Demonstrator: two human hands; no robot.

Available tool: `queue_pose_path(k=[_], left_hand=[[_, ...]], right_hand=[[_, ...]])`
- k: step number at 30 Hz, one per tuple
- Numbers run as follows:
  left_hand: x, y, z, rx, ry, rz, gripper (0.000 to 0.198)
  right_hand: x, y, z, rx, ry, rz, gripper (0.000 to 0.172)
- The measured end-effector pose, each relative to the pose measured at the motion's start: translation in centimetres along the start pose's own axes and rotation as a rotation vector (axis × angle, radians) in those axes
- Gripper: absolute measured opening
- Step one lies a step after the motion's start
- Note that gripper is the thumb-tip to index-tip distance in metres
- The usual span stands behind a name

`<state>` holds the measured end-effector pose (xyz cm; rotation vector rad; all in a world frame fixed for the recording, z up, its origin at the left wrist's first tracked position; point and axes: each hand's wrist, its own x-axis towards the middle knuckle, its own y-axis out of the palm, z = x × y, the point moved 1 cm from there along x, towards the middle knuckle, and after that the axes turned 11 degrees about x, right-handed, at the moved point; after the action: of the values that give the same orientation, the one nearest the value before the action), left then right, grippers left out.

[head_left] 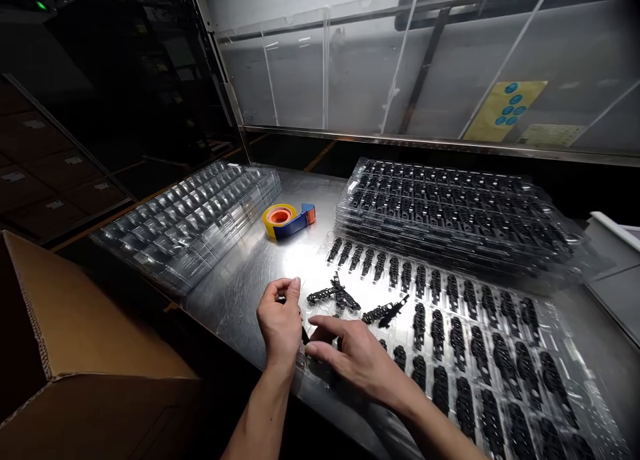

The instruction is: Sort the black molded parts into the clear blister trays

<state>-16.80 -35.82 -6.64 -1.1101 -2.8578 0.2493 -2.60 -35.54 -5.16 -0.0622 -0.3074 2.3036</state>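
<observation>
My left hand (281, 320) is closed around a black plastic part (305, 337), most of it hidden by the fingers; a dark end pokes out toward my right hand. My right hand (354, 353) is just to the right, thumb and forefinger spread apart near that end, with no hold on it visible. Beyond both hands, several loose black parts (339, 293) lie crossed in a small pile on a clear plastic tray (320, 255). More loose ones (385, 311) rest to the right. Rows of similar black parts (456, 340) sit in the tray's pockets.
A tape dispenser (295, 225) stands on the metal table (235, 293). Stacked clear trays (200, 213) are at the left, and a stack of filled trays (445, 207) at the back right. An open cardboard box (100, 340) is at the lower left.
</observation>
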Motion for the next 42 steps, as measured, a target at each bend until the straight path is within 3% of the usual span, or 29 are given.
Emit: queue_pose_path(k=[3,7,11,14,20,24,28,31,34,38,42], left_hand=[[-0.3,0.3,-0.6,-0.105,-0.061,0.038,0.027],[-0.1,-2.2,-1.5,-0.304,-0.214,0.249,0.026],[0.3,-5.7,-1.3,-0.533,-0.347,0.304,0.017],[-0.1,-7.0,-0.4,-0.531,-0.345,0.326,0.016],[-1.1,-7.7,0.5,-0.535,-0.414,0.382,0.025],[-1.4,-7.8,0.5,-0.503,-0.463,0.400,0.033],[-1.5,-7.7,0.4,-0.452,-0.460,0.373,0.032],[-1.6,-7.7,0.4,-0.369,-0.440,0.319,0.035],[-2.2,-7.3,0.5,-0.272,-0.398,0.295,0.039],[-3.5,-6.4,0.4,-0.176,-0.330,0.304,0.041],[-4.0,-6.4,-0.1,-0.269,-0.383,0.471,0.033]], right_hand=[[-0.2,0.5,0.1,0.013,0.088,-0.128,0.016],[-0.2,-0.3,-0.9,-0.257,-0.085,-0.311,0.018],[0.6,-0.4,-1.9,-0.564,-0.350,-0.184,0.024],[1.5,0.1,-2.5,-0.727,-0.425,-0.027,0.025],[1.1,0.0,-2.2,-0.799,-0.294,0.101,0.019],[0.3,0.1,-2.3,-0.826,-0.283,0.134,0.030],[0.5,0.5,-2.9,-0.864,-0.323,0.112,0.035],[0.4,0.7,-2.7,-0.880,-0.286,0.019,0.034],[-0.1,1.2,-1.9,-0.723,-0.244,-0.055,0.032],[-0.4,2.3,-1.0,-0.272,-0.173,-0.213,0.026],[0.2,2.2,-1.3,0.267,0.017,-0.239,0.022]])
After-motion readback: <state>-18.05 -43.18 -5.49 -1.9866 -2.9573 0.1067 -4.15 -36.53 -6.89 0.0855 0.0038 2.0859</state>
